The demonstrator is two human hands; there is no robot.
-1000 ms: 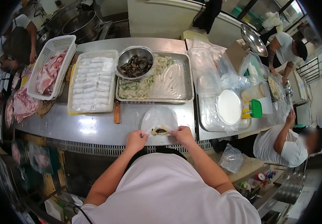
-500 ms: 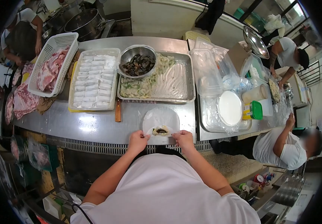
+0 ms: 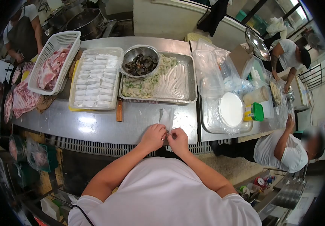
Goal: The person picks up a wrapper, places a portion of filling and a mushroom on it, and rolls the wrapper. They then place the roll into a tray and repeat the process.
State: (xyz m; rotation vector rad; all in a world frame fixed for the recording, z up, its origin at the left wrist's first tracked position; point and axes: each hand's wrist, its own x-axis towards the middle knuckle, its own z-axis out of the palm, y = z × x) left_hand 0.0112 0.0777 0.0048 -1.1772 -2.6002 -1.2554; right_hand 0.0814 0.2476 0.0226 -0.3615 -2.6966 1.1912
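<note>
Both hands close in on the translucent wrapper [image 3: 166, 116], low on the steel bench [image 3: 94, 130]!
Left hand [image 3: 155, 136], fingers curled together, pinches its near end; right hand [image 3: 178, 140], thumb against fingertips, pinches there too, the knuckles hiding the exact grip and anything inside. At twelve o'clock from the wrapper, the metal pan [image 3: 191, 84] of pale-green filling [image 3: 141, 86], its corner covered by the mussel-dark bowl [image 3: 141, 61]; at ten, the white rolls [image 3: 94, 83]; toward nine, a wooden handle [image 3: 119, 112], far end out of sight.
</note>
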